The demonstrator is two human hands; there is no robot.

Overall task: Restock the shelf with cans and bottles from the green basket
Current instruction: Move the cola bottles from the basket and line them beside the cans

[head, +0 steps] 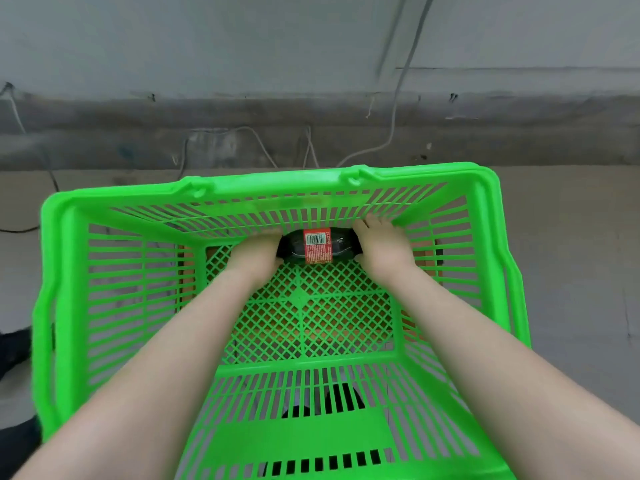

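A dark cola bottle with a red label lies on its side at the far end of the green basket, against the far wall. My left hand grips the bottle's left end. My right hand grips its right end. Both forearms reach down into the basket from the near side. The bottle's ends are hidden under my fingers. No other can or bottle shows on the basket's mesh floor. No shelf is in view.
The basket stands on something brown, seen through its mesh floor. Beyond it is a grey concrete floor and a wall with loose cables. Dark objects lie at the left edge.
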